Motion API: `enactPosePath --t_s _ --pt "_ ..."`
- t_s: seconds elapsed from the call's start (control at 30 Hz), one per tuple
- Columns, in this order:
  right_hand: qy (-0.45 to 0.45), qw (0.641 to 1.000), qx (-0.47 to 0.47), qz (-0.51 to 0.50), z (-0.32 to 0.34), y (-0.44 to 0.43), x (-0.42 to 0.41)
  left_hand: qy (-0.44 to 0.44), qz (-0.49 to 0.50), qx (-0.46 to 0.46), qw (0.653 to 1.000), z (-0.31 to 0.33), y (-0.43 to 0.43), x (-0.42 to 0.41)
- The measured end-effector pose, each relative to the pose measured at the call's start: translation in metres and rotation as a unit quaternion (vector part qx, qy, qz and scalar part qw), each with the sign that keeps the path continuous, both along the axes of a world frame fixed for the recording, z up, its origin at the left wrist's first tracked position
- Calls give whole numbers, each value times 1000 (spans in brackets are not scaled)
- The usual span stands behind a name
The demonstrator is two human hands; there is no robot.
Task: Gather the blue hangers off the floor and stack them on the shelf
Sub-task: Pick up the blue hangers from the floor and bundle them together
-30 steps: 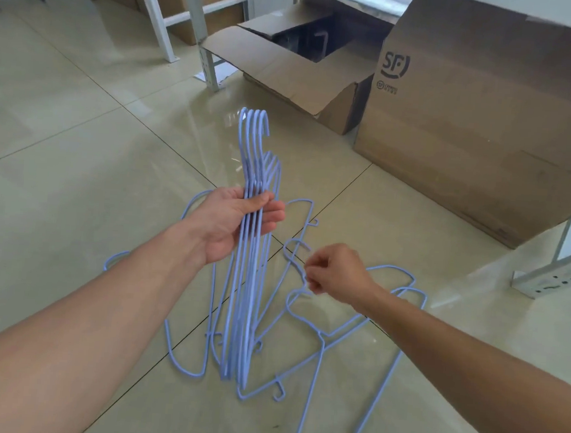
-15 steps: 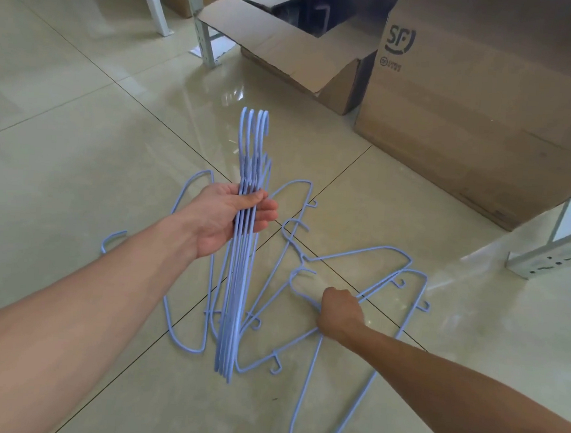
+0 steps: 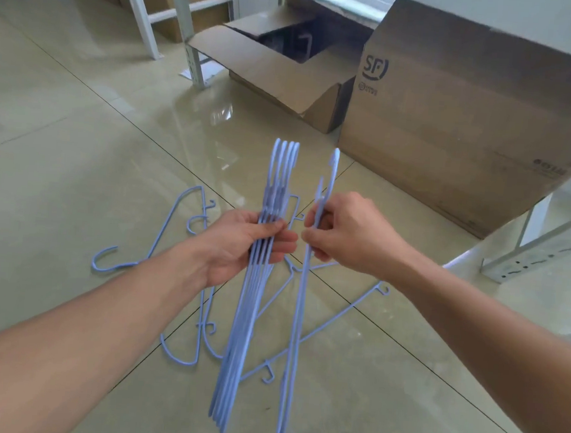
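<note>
My left hand (image 3: pixel 241 247) grips a bundle of several blue wire hangers (image 3: pixel 237 348), held edge-on with the hooks pointing up and away. Just to its right, my right hand (image 3: pixel 347 237) is closed on a single blue hanger (image 3: pixel 293 352), also edge-on and lifted off the floor, a small gap apart from the bundle. More blue hangers on the floor (image 3: pixel 179 222) lie loosely tangled under and behind my hands, partly hidden by them.
A large closed cardboard box (image 3: pixel 452 126) stands at the right, with an open cardboard box (image 3: pixel 280 77) behind it to the left. White metal shelf legs (image 3: pixel 191 47) rise at the back, and a perforated metal rail (image 3: pixel 538 254) lies at the right. The floor is glossy tile.
My right hand has lifted one hanger off the floor pile and brought it up beside the bundle. The left hand still holds the bundle, now lower in view.
</note>
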State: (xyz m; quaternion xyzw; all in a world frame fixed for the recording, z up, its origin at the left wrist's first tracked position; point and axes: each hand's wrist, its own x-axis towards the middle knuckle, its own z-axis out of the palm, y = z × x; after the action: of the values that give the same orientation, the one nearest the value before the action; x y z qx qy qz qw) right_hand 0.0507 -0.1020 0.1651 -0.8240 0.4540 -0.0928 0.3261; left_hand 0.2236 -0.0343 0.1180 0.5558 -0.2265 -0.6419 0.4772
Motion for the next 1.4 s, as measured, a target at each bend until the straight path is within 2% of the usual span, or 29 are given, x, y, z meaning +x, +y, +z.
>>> enactPosePath --t_s 0.1,0.27,0.63,0.7,0.8,0.87,0.93,1.0,1.07,1.27,1.4 --pt "-47 998 -37 14 -3 4 12 -10 -24 -28 999 9 1 -6" --pt "-114 993 -20 -1 -12 6 18 -1 -14 -52 999 13 6 -9" --pt "-113 986 -103 60 -27 6 35 18 13 -37 999 6 12 4" --pt "-146 987 -55 33 -32 0 37 3 28 -29 999 4 12 9" --pt "-182 977 41 -101 -57 -18 38 -8 65 -16 998 2 12 21" --pt "-121 974 104 -163 -90 -26 36 -6 80 -15 997 1 13 30" --pt "-13 970 165 -180 -133 -25 34 -11 85 -12 996 -1 14 36" --pt "70 963 189 -181 -174 -19 34 -16 84 -10 996 -5 15 40" --pt "113 960 173 -191 -202 -15 38 -21 84 -8 996 -9 17 45" --pt "137 940 144 -276 -217 -8 63 -36 93 -14 995 -19 19 58" --pt "93 924 182 -324 -219 -9 67 -34 92 -12 995 -22 19 65"
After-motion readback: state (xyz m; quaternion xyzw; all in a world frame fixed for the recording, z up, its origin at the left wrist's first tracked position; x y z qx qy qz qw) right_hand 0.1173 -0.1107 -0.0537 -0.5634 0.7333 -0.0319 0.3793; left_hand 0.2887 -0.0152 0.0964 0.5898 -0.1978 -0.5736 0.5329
